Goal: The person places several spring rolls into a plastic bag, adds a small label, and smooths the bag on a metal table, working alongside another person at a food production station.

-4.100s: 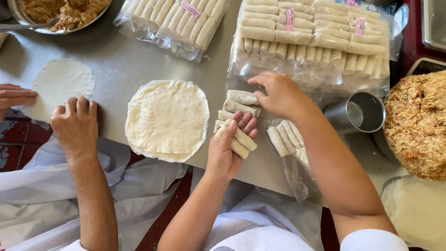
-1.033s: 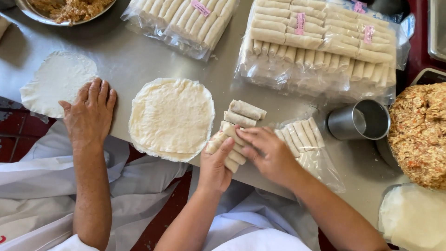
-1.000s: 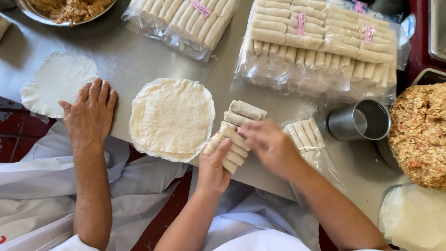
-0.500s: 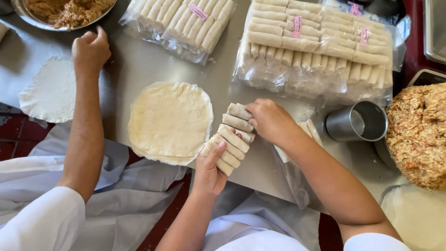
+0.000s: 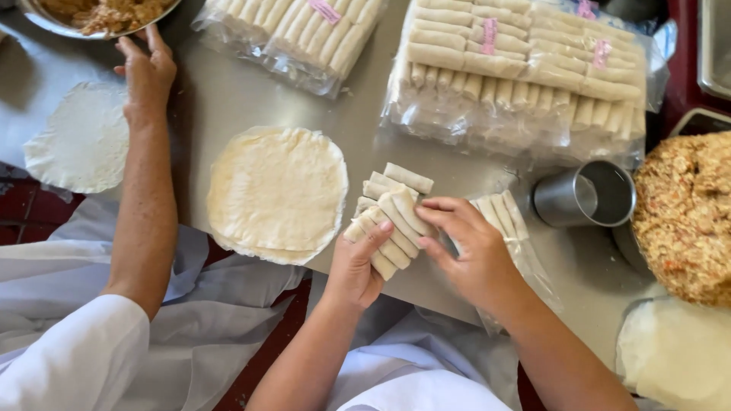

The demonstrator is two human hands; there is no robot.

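My left hand (image 5: 360, 264) cups the near end of a short row of pale rolled spring rolls (image 5: 390, 213) on the steel table (image 5: 228, 91). From the other side my right hand (image 5: 466, 247) presses on the same row, fingertips on the top roll. Both hands hold the stack together. Just right of my right hand lies a clear bag with a few rolls (image 5: 509, 221) in it. A round stack of thin wrappers (image 5: 276, 194) lies to the left of the rolls.
Another person's hand (image 5: 146, 72) reaches to a metal bowl of filling (image 5: 99, 14) at top left, near a single wrapper (image 5: 80, 148). Two bagged packs of rolls (image 5: 525, 72) lie behind. A steel cup (image 5: 585, 194), a filling heap (image 5: 681, 217) and more wrappers (image 5: 674, 350) lie at right.
My hands have closed in on the row of rolls from both ends. The other person's hand moved from the table by the wrappers up to the bowl of filling.
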